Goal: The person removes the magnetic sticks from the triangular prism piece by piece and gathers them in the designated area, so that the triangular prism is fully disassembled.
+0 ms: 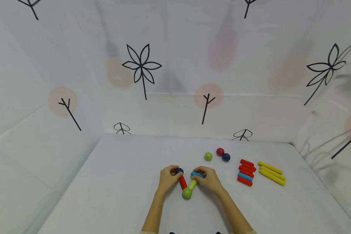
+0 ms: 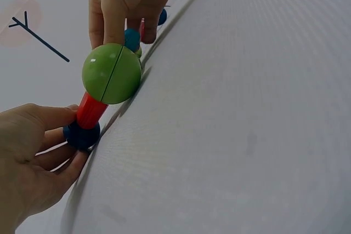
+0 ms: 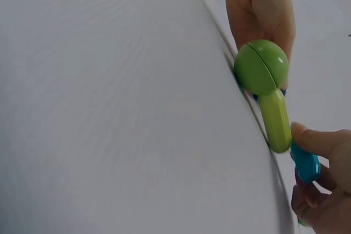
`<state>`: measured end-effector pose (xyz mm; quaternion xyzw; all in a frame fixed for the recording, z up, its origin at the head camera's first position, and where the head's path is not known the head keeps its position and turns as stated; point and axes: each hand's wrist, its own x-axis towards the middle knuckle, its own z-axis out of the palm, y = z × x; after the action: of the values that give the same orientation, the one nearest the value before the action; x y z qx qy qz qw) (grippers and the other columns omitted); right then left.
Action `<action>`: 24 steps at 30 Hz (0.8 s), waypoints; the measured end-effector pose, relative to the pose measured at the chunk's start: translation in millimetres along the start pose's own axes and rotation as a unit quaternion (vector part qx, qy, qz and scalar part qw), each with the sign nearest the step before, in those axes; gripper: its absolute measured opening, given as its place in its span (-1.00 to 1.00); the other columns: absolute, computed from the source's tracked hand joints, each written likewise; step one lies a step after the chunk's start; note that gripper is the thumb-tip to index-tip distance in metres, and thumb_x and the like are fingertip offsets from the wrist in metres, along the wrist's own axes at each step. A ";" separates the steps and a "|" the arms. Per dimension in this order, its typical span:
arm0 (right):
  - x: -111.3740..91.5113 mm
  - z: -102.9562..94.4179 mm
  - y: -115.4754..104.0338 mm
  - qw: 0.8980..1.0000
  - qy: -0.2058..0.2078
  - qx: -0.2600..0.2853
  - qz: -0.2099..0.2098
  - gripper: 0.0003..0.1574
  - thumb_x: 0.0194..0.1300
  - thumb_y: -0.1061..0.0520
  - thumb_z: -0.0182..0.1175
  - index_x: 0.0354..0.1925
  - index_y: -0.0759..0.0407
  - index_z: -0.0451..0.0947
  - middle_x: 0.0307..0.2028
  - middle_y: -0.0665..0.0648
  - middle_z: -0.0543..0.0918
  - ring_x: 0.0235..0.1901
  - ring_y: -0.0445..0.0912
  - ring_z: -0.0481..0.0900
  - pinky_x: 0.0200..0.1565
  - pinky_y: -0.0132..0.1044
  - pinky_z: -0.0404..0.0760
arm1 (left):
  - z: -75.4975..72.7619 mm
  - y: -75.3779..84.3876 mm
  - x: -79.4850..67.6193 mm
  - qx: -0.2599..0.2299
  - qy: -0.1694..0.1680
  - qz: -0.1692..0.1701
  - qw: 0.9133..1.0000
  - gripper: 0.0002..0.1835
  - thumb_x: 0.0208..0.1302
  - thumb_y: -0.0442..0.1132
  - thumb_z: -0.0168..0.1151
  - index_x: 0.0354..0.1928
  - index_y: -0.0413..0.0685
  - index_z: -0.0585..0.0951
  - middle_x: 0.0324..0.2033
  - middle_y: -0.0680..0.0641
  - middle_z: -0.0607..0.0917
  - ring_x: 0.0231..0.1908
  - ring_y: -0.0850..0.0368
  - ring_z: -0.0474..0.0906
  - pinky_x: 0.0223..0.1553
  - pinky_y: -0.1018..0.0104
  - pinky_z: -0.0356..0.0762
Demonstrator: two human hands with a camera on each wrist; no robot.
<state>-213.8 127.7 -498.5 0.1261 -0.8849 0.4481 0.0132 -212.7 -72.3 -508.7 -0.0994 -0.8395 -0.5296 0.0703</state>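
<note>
My left hand (image 1: 167,178) grips a dark blue ball (image 2: 82,136) between thumb and fingers. From that ball a red rod (image 1: 183,182) runs to a green ball (image 1: 187,193), nearest the person. A yellow-green rod (image 3: 275,120) sticks out of the same green ball, so the two rods form a V. My right hand (image 1: 209,179) pinches a short light blue rod (image 1: 197,174) just beyond the yellow-green rod's far end. Whether those two rods touch, I cannot tell. The right fingers hide part of the light blue rod.
On the white table (image 1: 120,182), a loose green ball (image 1: 208,156), a red ball (image 1: 220,151) and a dark blue ball (image 1: 226,157) lie behind the right hand. Further right are a row of short red rods (image 1: 244,181) with a light blue rod (image 1: 245,176), and longer yellow rods (image 1: 272,177).
</note>
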 end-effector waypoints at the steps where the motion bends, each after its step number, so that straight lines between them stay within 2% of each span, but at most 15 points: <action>1: -1.7 -3.0 1.1 1.000 0.004 0.001 0.005 -0.74 0.12 0.13 0.35 -0.18 0.15 0.64 -0.27 0.00 0.69 -0.31 -0.15 0.51 -0.20 -0.33 0.53 | -0.2 0.4 -0.1 -0.002 0.001 0.000 1.000 -0.66 0.09 -0.35 0.32 -0.09 -0.42 0.59 -0.21 -0.29 0.65 -0.23 -0.08 0.59 -0.18 0.19 0.60; 11: -20.5 -36.8 13.7 0.999 0.032 -0.006 0.031 -0.72 0.14 0.16 0.34 -0.13 0.14 0.63 -0.23 0.02 0.67 -0.22 -0.10 0.54 -0.18 -0.39 0.53 | -1.1 1.9 -1.1 -0.012 -0.004 -0.006 1.000 -0.65 0.09 -0.36 0.33 -0.08 -0.42 0.59 -0.22 -0.29 0.65 -0.22 -0.09 0.58 -0.17 0.20 0.60; 17: -35.1 -61.1 21.2 0.998 0.033 -0.032 0.044 -0.67 0.17 0.24 0.29 -0.06 0.21 0.60 -0.17 0.12 0.67 -0.15 -0.01 0.55 -0.13 -0.28 0.58 | -0.9 0.9 -0.7 -0.010 -0.004 -0.002 1.000 -0.65 0.10 -0.36 0.32 -0.08 -0.43 0.59 -0.21 -0.29 0.65 -0.22 -0.09 0.58 -0.17 0.19 0.60; 21: -47.2 -77.0 25.1 0.996 0.037 -0.059 0.055 -0.63 0.15 0.31 0.27 -0.02 0.26 0.58 -0.14 0.15 0.66 -0.15 0.01 0.54 -0.14 -0.35 0.55 | -1.2 1.1 -0.7 -0.012 -0.003 -0.002 1.000 -0.66 0.09 -0.37 0.32 -0.09 -0.43 0.59 -0.21 -0.29 0.65 -0.22 -0.09 0.58 -0.17 0.19 0.60; 24: -56.3 -87.4 27.4 0.993 0.048 -0.077 0.069 -0.63 0.13 0.31 0.29 -0.04 0.27 0.58 -0.14 0.19 0.66 -0.15 0.03 0.53 -0.09 -0.25 0.57 | -1.4 0.5 -0.8 -0.012 -0.002 -0.001 1.000 -0.66 0.08 -0.37 0.33 -0.09 -0.42 0.59 -0.21 -0.30 0.65 -0.22 -0.10 0.59 -0.18 0.20 0.60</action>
<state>-173.5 224.7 -475.5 0.0413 -0.9217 0.3842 0.0342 -211.8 -73.5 -507.9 -0.1005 -0.8333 -0.5394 0.0670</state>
